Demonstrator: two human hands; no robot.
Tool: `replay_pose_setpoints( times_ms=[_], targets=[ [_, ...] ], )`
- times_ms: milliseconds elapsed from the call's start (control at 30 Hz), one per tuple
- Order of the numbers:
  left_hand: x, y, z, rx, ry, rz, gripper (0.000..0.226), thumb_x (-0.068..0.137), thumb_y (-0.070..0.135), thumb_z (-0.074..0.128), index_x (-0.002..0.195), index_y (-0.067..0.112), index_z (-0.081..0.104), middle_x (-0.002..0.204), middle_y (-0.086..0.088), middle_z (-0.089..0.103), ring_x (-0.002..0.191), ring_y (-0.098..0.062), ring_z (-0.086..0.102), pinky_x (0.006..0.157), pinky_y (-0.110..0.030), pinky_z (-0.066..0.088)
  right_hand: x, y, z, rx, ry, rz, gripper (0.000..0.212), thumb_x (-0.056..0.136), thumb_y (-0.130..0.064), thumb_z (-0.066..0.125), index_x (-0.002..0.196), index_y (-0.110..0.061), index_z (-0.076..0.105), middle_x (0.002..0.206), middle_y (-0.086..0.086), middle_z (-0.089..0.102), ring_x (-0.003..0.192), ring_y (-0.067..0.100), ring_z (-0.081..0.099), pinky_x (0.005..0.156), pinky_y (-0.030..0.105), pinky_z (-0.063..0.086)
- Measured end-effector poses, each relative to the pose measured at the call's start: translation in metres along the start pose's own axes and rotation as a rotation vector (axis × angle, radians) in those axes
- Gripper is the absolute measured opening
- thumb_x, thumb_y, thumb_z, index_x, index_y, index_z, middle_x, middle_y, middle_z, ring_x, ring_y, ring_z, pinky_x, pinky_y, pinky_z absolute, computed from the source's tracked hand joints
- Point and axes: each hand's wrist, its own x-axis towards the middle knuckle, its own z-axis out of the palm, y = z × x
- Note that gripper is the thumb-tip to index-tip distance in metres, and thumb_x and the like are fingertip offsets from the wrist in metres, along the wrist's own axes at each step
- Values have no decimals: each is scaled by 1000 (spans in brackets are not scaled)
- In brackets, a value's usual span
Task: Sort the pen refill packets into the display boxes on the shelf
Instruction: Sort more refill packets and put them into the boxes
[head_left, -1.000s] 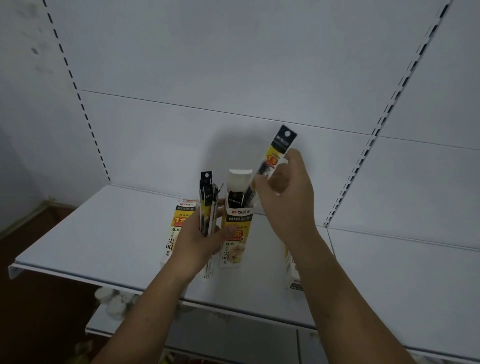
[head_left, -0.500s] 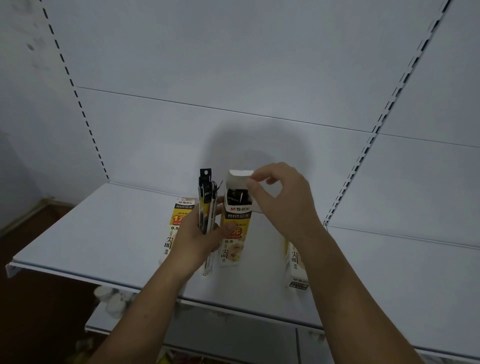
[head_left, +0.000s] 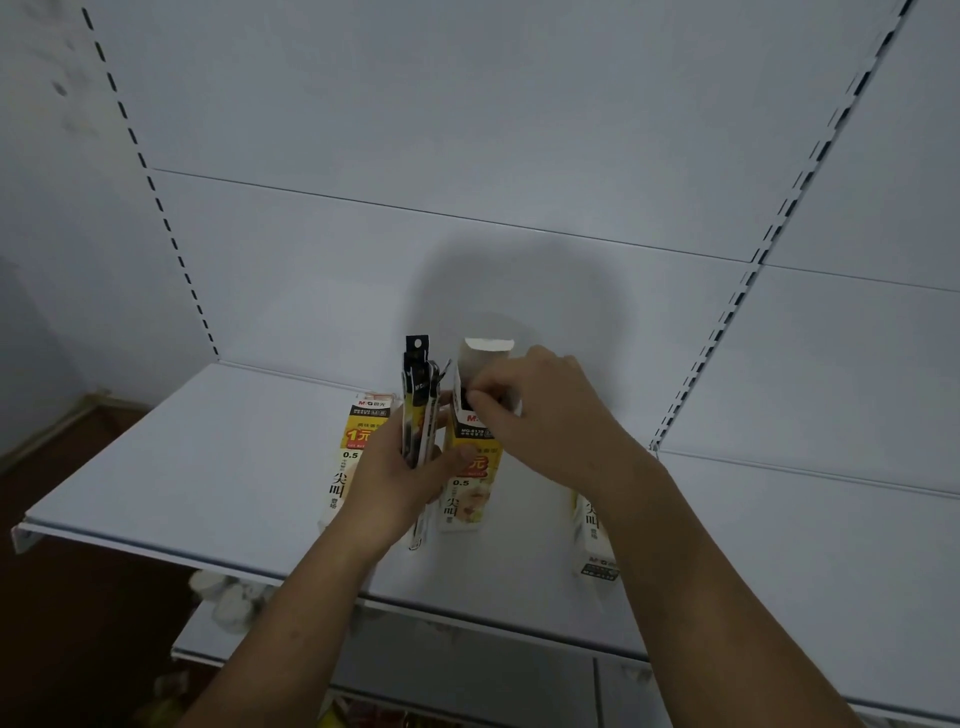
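Three yellow-and-white display boxes stand on the white shelf (head_left: 182, 467). The middle box (head_left: 470, 486) has its top flap up. My right hand (head_left: 540, 410) is at that box's open top, fingertips pinching the black tops of the refill packets (head_left: 475, 399) inside. My left hand (head_left: 400, 478) grips an upright bundle of black-and-yellow refill packets (head_left: 418, 395) just left of the middle box. Another box (head_left: 353, 452) stands behind my left hand, partly hidden. A third box (head_left: 595, 540) stands at the right, partly behind my right forearm.
The shelf's white back panel (head_left: 519, 130) rises behind the boxes, with slotted uprights (head_left: 748, 291) at left and right. A lower shelf (head_left: 467, 665) shows below the front edge, with white items (head_left: 228, 597) at its left.
One second ago my right hand held a single refill packet above the middle box. That packet has gone down into the box, and my right hand now sits lower at the box's opening.
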Motion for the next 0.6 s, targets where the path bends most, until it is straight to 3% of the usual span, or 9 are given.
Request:
replay_pose_setpoints(
  times_ms=[100,267,333,400,500,567,600],
  targets=[
    [1,1,-1,11,1,-15,38,95,9,73,131,17,65,62,17,66,54,-1,61,55,-19,48,4,-4,-3,-155,-152,1,41,105,-29,45,64,-29,44,61,-9,48,66,8,41,84,42,38],
    [0,2,-1,26,5,-20,39,95,9,73,132,17,64,63,18,66,57,0,63,58,-15,49,4,-3,-1,-98,-100,5,40,107,-32,39,67,-35,38,64,-9,47,70,10,41,83,42,38],
    [0,4,-1,23,8,-19,39,95,7,73,132,17,64,64,19,67,58,1,63,59,-14,49,4,-4,2,-121,-112,-12,37,107,-36,39,70,-37,45,66,-11,49,71,11,42,81,42,37],
    [0,4,-1,18,21,-17,38,95,6,73,131,17,65,65,17,67,57,0,62,58,-15,49,3,-3,6,-139,-139,-12,31,107,-40,39,86,-35,61,77,-13,56,80,15,47,85,43,38],
    [0,4,-2,0,54,-14,37,94,8,75,128,21,68,70,8,70,54,-4,58,55,-22,48,-2,-4,9,-37,102,-29,21,103,-42,50,104,-32,69,95,-14,63,92,14,50,87,38,37],
    [-1,5,-1,2,67,-14,36,93,6,75,125,22,69,82,5,77,56,-3,61,55,-21,49,-10,-10,12,68,360,-64,13,98,-35,62,97,-25,70,95,-9,64,90,13,55,82,34,42],
    [-2,5,0,29,70,-10,31,93,4,74,119,20,70,80,7,77,55,-2,62,54,-20,49,-15,-15,15,117,404,-58,11,96,-32,65,93,-23,70,89,-10,64,84,11,57,78,32,47]
  ],
)
